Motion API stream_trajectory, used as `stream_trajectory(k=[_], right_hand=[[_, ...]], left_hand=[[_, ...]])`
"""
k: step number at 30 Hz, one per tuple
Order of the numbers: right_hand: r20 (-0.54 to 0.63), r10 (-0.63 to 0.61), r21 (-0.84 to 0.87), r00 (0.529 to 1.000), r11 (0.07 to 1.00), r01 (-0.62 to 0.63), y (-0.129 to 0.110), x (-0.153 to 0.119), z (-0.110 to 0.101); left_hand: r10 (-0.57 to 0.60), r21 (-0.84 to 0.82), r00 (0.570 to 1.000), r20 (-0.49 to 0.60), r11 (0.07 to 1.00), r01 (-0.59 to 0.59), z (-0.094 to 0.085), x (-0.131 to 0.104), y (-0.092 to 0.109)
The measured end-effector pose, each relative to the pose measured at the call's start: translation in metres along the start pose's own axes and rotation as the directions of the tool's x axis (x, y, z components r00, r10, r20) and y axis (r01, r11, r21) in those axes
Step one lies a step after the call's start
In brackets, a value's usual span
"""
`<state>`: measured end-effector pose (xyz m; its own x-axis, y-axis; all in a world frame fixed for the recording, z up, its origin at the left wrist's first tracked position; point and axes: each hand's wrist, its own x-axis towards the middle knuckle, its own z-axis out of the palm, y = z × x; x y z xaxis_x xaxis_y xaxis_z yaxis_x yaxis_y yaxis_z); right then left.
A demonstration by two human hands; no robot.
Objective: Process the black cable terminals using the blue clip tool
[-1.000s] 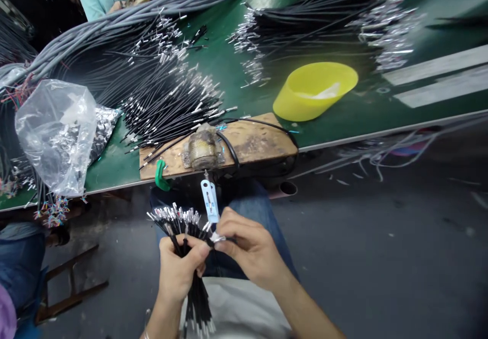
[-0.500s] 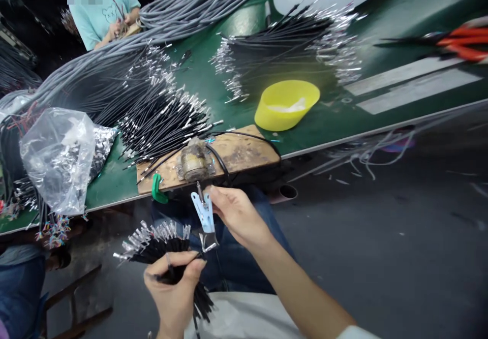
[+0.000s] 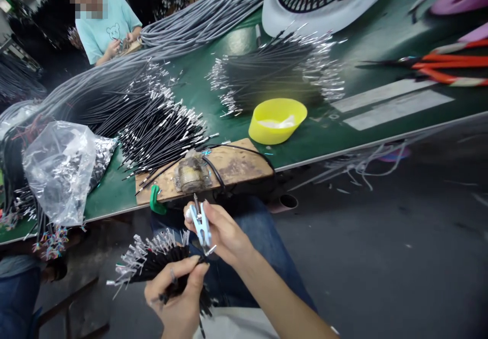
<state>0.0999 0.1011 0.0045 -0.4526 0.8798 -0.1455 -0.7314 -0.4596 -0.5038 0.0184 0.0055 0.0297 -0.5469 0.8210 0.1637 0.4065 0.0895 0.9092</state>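
Observation:
My left hand (image 3: pixel 175 290) is closed around a bundle of short black cables (image 3: pixel 162 258) whose stripped silvery ends fan out to the left. Its thumb and forefinger pinch one cable near its tip. Just above, a light-blue clothespin (image 3: pixel 201 223) sits on the thin shaft of a small motor (image 3: pixel 192 174), tilted, with wire-like metal at its lower end. Thumb and fingers of my right hand (image 3: pixel 221 227) are closed on the clothespin from both sides. The pinched cable's silvery end lies right at the clothespin's lower end; whether they touch I cannot tell.
The motor rests on a wooden board (image 3: pixel 244 163) with a green clamp (image 3: pixel 155 199) at the bench edge. Around lie black cable piles (image 3: pixel 163 133), a plastic bag (image 3: pixel 61 171), a yellow cup (image 3: pixel 276 120), orange-handled scissors (image 3: pixel 438 67) and a fan (image 3: pixel 274 19). A person (image 3: pixel 109 29) sits opposite.
My right fingers have moved from beside the clothespin's top to grip it on both sides. The left hand has brought the pinched cable closer to it. The view has tilted slightly upward.

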Motion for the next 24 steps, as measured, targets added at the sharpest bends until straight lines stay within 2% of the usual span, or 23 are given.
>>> stream_trajectory(k=[8, 13, 16, 19, 21, 23, 24], right_hand=[[-0.031, 0.126, 0.166, 0.991, 0.979, -0.120, 0.006, -0.002, 0.000], [-0.075, 0.130, 0.146, 0.989, 0.982, -0.118, 0.015, -0.004, -0.023], [-0.114, 0.063, 0.050, 0.991, 0.997, -0.057, 0.017, -0.013, -0.042], [-0.208, -0.163, -0.208, 0.964, 0.971, 0.119, 0.014, -0.030, -0.049], [-0.186, -0.392, -0.486, 0.901, 0.834, 0.262, 0.012, -0.043, -0.044], [-0.006, -0.561, -0.734, 0.828, 0.564, 0.377, 0.011, -0.055, -0.033], [0.116, -0.586, -0.807, 0.802, 0.415, 0.419, 0.011, -0.059, -0.027]], left_hand=[[0.005, -0.018, 1.000, 0.027, 1.000, -0.004, 0.008, 0.003, 0.002], [-0.004, -0.031, 0.997, 0.072, 1.000, 0.007, 0.001, -0.001, 0.003], [-0.040, -0.017, 0.992, 0.116, 0.999, 0.042, -0.003, -0.006, -0.001], [-0.098, 0.014, 0.982, 0.163, 0.995, 0.097, -0.006, -0.008, -0.010], [-0.136, 0.038, 0.970, 0.201, 0.991, 0.132, -0.006, -0.008, -0.017], [-0.167, 0.054, 0.953, 0.252, 0.986, 0.158, -0.006, -0.008, -0.023], [-0.177, 0.056, 0.944, 0.280, 0.984, 0.168, -0.005, -0.008, -0.025]])
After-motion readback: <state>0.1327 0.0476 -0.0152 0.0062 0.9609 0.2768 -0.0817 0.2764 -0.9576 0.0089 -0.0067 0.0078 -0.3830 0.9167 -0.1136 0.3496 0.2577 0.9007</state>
